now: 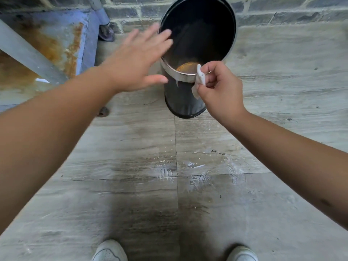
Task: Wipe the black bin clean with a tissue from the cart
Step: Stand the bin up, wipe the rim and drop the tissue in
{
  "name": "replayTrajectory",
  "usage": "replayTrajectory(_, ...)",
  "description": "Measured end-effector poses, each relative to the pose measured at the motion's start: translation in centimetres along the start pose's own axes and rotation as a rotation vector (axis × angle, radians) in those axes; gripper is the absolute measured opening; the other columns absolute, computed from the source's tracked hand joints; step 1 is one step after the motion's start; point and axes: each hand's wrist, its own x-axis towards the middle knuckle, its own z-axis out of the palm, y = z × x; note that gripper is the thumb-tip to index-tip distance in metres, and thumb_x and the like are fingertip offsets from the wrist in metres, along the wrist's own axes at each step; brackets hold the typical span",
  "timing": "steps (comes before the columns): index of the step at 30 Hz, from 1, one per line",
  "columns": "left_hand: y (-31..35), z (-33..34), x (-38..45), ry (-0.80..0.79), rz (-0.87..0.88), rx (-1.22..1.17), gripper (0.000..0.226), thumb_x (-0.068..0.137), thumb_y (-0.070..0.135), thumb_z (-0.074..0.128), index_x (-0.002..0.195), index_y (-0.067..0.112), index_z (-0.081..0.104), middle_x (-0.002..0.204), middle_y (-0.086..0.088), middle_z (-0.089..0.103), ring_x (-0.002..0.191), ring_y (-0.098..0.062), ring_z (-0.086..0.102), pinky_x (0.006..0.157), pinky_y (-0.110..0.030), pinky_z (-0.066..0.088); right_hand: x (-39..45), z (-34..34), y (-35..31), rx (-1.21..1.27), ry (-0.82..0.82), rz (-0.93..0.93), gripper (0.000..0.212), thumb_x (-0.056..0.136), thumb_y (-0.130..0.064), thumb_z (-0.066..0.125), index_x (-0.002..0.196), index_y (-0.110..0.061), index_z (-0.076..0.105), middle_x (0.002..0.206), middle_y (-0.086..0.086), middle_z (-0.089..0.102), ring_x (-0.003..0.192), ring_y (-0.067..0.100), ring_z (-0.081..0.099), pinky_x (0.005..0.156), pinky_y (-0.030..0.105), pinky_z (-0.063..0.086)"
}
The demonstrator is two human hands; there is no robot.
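Note:
The black bin (pixel 183 98) stands on the floor ahead of me, round, with a shiny metal rim (pixel 180 76). Its lid (pixel 199 29) is tipped up and open behind it. Inside, an orange-brown patch shows near the front edge. My right hand (pixel 218 89) pinches a small white tissue (pixel 199 80) against the front right of the rim. My left hand (pixel 139 59) hovers flat with fingers spread at the bin's left side, its fingertips blurred over the lid's edge; whether it touches the bin is unclear.
A blue cart (pixel 56 44) with rust stains stands at the left, its wheel (pixel 106 31) close to the bin. A grey brick wall (pixel 282 8) runs behind. The tiled floor (pixel 197 166) has wet patches. My white shoes (pixel 111 251) are at the bottom.

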Motion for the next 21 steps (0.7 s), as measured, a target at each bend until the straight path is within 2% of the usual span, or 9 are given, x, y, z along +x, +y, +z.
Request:
replayTrajectory(2,-1.0,0.9,-0.6,-0.025,-0.061,-0.044,0.057,0.097,0.043,0.043,0.147,0.016,0.033,0.16,-0.006,0.027,0.149,-0.029,0.013,0.116,-0.057,0.015,-0.1,0.1,0.0,-0.012,-0.007,-0.006,0.027,0.079,-0.004,0.07,0.098,-0.019,0.061,0.075,-0.012,0.06,0.066,-0.003,0.057,0.065,0.008,0.047)
replayTrajectory(4,-0.7,1.1,0.0,0.056,-0.03,-0.111,0.035,0.1,0.032,0.043,0.128,0.015,0.055,0.147,-0.005,0.048,0.147,-0.029,0.024,0.115,-0.055,0.017,-0.1,0.1,0.1,-0.015,-0.008,-0.007,0.027,0.079,-0.003,0.07,0.098,-0.019,0.06,0.073,-0.013,0.058,0.065,-0.005,0.055,0.064,0.006,0.046)
replayTrajectory(8,-0.6,0.1,1.1,0.075,0.014,-0.148,0.027,0.1,0.032,0.048,0.108,0.016,0.067,0.117,-0.001,0.068,0.139,-0.022,0.04,0.117,-0.048,0.011,0.1,-0.3,0.2,-0.004,-0.017,0.019,0.029,0.078,-0.005,0.07,0.098,-0.022,0.059,0.075,-0.01,0.058,0.066,-0.001,0.055,0.067,0.012,0.05)
replayTrajectory(10,0.1,-0.5,1.4,0.031,-0.01,-0.119,0.026,0.099,0.034,0.049,0.103,0.017,0.069,0.11,-0.002,0.069,0.128,-0.022,0.049,0.114,-0.047,0.013,0.2,-0.7,0.5,0.009,0.009,0.036,0.03,0.076,-0.005,0.068,0.096,-0.025,0.058,0.073,-0.011,0.057,0.066,0.001,0.055,0.067,0.014,0.05)
replayTrajectory(12,2.1,-1.0,1.9,0.007,-0.025,-0.123,0.027,0.097,0.031,0.047,0.093,0.012,0.066,0.099,-0.007,0.068,0.108,-0.031,0.055,0.101,-0.048,0.024,-0.1,-1.2,0.9,0.006,0.044,0.03,0.03,0.075,-0.005,0.067,0.096,-0.024,0.057,0.072,-0.012,0.056,0.063,-0.002,0.053,0.065,0.012,0.048)
replayTrajectory(14,4.9,-1.3,2.7,0.036,-0.063,0.014,0.031,0.098,0.037,0.044,0.086,0.017,0.064,0.083,-0.001,0.066,0.095,-0.03,0.057,0.09,-0.047,0.027,-0.7,-1.5,1.2,-0.016,0.05,-0.011,0.029,0.077,-0.005,0.069,0.098,-0.021,0.058,0.074,-0.009,0.06,0.065,-0.001,0.055,0.066,0.011,0.048)
replayTrajectory(17,9.5,-1.7,4.2,0.061,-0.163,0.189,0.031,0.098,0.04,0.045,0.075,0.024,0.058,0.059,0.008,0.047,0.081,-0.026,0.053,0.08,-0.044,0.03,-1.3,-1.2,1.4,-0.038,0.019,-0.072,0.023,0.081,-0.003,0.067,0.097,-0.016,0.057,0.077,-0.007,0.062,0.069,0.001,0.058,0.067,0.01,0.048)
replayTrajectory(19,11.3,-1.9,5.6,0.053,-0.186,0.14,0.024,0.095,0.031,0.05,0.073,0.023,0.054,0.058,0.006,0.04,0.079,-0.027,0.051,0.08,-0.044,0.032,-1.0,-1.2,1.6,-0.027,0.042,-0.046,0.025,0.079,0.001,0.064,0.092,-0.018,0.053,0.073,-0.014,0.055,0.065,-0.003,0.054,0.063,0.007,0.044)
replayTrajectory(21,11.0,-2.0,6.3,0.048,-0.139,0.018,0.021,0.096,0.035,0.048,0.089,0.021,0.062,0.071,0.002,0.055,0.088,-0.03,0.058,0.084,-0.045,0.033,-0.5,-1.5,1.8,0.025,0.06,0.002,0.028,0.077,0.0,0.063,0.088,-0.022,0.052,0.073,-0.015,0.055,0.064,-0.007,0.052,0.064,0.006,0.043)
